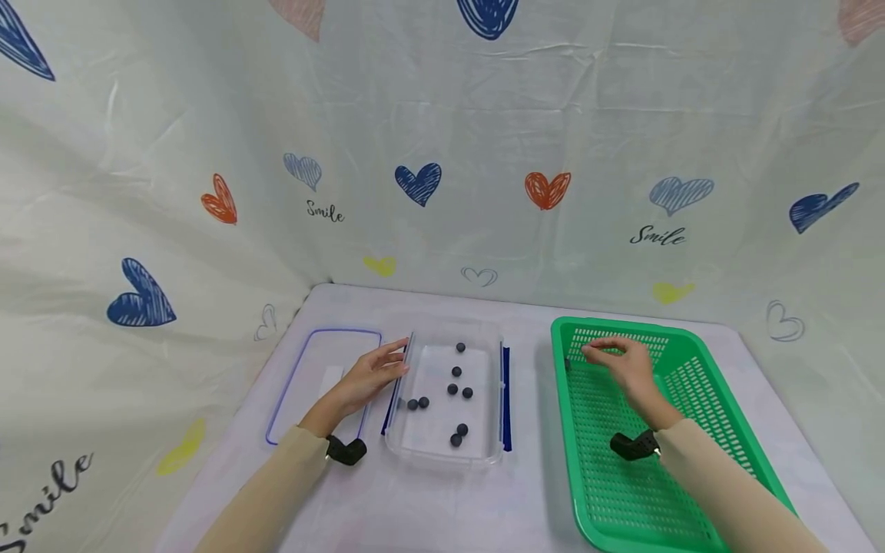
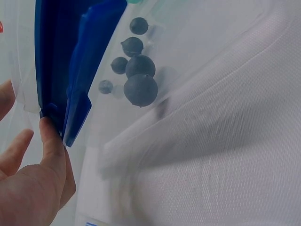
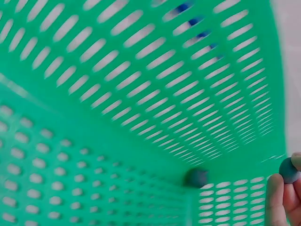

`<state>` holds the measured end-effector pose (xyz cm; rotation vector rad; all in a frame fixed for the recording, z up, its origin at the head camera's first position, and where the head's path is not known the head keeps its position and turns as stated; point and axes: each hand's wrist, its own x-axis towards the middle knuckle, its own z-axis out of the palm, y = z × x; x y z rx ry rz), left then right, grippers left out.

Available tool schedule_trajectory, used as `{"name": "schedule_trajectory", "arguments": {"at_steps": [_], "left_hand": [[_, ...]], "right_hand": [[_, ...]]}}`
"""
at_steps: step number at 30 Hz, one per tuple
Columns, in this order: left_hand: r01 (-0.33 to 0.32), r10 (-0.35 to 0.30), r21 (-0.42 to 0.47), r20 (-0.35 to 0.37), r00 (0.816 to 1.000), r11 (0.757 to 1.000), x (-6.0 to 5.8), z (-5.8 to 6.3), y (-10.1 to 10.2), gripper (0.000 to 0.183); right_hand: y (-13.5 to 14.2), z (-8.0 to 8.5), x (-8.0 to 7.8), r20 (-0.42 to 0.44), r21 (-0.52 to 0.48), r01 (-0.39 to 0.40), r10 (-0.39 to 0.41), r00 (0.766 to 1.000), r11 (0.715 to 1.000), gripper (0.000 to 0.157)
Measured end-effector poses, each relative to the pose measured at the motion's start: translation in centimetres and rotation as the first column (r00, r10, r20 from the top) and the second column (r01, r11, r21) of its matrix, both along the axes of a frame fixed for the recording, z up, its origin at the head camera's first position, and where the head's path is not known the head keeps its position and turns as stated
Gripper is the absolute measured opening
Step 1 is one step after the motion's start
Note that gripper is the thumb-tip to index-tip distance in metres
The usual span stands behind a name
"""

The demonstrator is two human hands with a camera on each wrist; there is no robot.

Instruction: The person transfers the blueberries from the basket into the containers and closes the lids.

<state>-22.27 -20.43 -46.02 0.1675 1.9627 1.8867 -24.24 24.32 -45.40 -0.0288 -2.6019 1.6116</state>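
Note:
My right hand (image 1: 625, 365) is over the far left part of the green basket (image 1: 563, 430), pinching a small dark ball (image 3: 289, 170) between thumb and fingers. A second dark ball (image 3: 196, 177) lies in the basket's corner, below that hand. My left hand (image 1: 369, 382) rests on the left side of a clear plastic box (image 1: 442, 459), its fingertips right at the blue latch (image 2: 77, 70). Several dark balls (image 1: 452, 389) lie spread over the box floor.
A clear lid with a blue rim (image 1: 286, 384) lies on the white-covered table (image 1: 429, 507), left of the box. Along the box's right side, another blue latch (image 1: 507, 399) is folded out. A curtain printed with hearts (image 1: 418, 184) hangs behind the table.

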Motion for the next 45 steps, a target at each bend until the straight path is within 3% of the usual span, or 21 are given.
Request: {"name": "schedule_trajectory", "arguments": {"at_steps": [9,16,31,45], "left_hand": [[0.007,-0.007,0.000,0.000,1.000,1.000,0.1,0.1,-0.1,0.062],[0.007,-0.007,-0.006,-0.002,1.000,1.000,0.1,0.2,0.0,0.062],[0.019,-0.019,0.013,-0.001,1.000,1.000,0.1,0.1,-0.1,0.062],[0.017,-0.017,0.005,-0.009,1.000,1.000,0.1,0.2,-0.1,0.061]], "right_hand": [[-1.2,3.4,0.9,-0.023,-0.044,-0.049,0.048,0.999,0.998,0.044],[-2.8,5.0,1.4,-0.006,-0.118,-0.135,0.136,0.991,0.984,0.043],[-7.2,6.7,1.3,0.003,-0.194,-0.219,0.224,0.975,0.956,0.039],[-11.1,6.2,0.7,0.056,-0.190,-0.273,0.288,0.956,0.943,0.036]]}}
